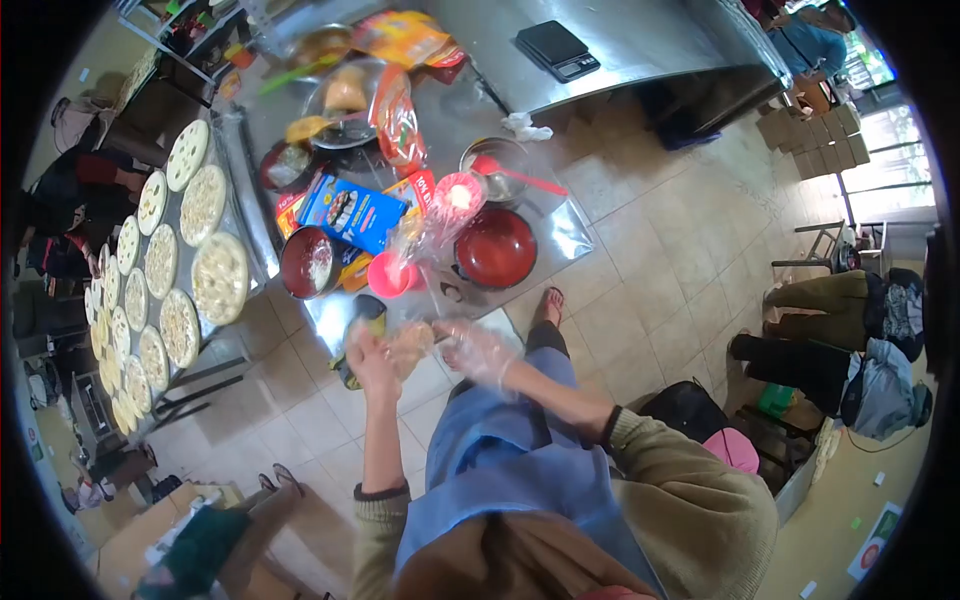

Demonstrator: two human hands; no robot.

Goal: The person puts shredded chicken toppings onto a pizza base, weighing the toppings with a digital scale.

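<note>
Both hands, left hand (372, 352) and right hand (478, 350), closed around dough (412, 342), red bowl (496, 248) apparently empty nearby.

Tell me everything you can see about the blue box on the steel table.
The blue box looks like printed cardboard, rectangular, with a food picture and pale lettering on its face. It lies flat and slanted on the steel table, closed as far as can be seen. It overlaps a red-and-yellow packet and sits just above a dark red bowl. No hand touches it.

Bright daylight, fisheye edges dark, hands blurred.
</note>
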